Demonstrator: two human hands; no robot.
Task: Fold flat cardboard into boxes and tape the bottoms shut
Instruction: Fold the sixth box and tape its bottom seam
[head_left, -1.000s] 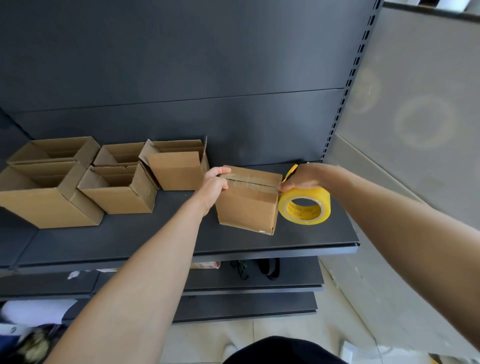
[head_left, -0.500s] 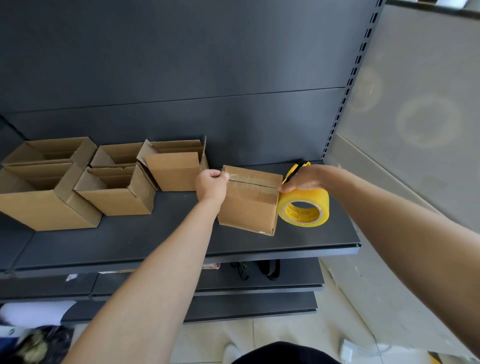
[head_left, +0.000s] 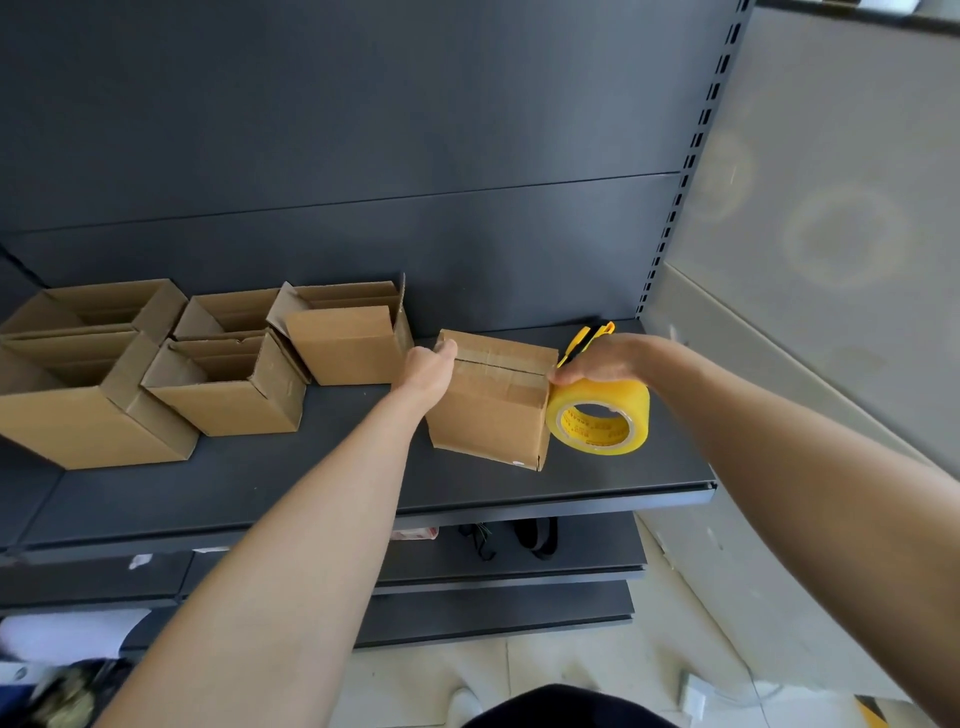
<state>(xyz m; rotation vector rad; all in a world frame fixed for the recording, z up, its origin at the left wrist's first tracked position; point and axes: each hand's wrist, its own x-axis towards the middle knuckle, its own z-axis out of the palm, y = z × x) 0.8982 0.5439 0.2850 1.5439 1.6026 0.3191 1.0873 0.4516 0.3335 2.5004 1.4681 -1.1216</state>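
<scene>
**Taping a box on the shelf, both hands busy**

So there's a small cardboard box (head_left: 493, 410) sitting on the dark metal shelf (head_left: 519, 488), flipped so the closed flaps face up, tilted a bit toward the camera. A strip of clear tape (head_left: 501, 364) runs across the top along the flap seam.

The left hand (head_left: 428, 366) is curled over the box's top left edge, fingers wrapped around the corner, gripping it. The right hand (head_left: 597, 361) is at the box's top right edge, closed over the top of a yellow tape roll (head_left: 597, 418), with the thumb and fingertips pinched right where the tape meets the box corner. The roll stands on edge, touching the box's right side, its hole facing the camera with some printed lettering around the core that's too small to read.

Just behind the right hand, behind the box's right end, a yellow and black utility knife (head_left: 592, 335) pokes out, lying on the shelf.

Left of the box there's a cluster of five open-topped boxes (head_left: 228, 389) with flaps sticking up. The nearest one (head_left: 348, 338) sits just beside the box, close to the left hand, and the rest spread further left, touching each other.

Below the box's shelf there are lower shelves (head_left: 493, 577) with something dark lying on them, can't tell what. Light tiled floor (head_left: 571, 670) under that.
</scene>
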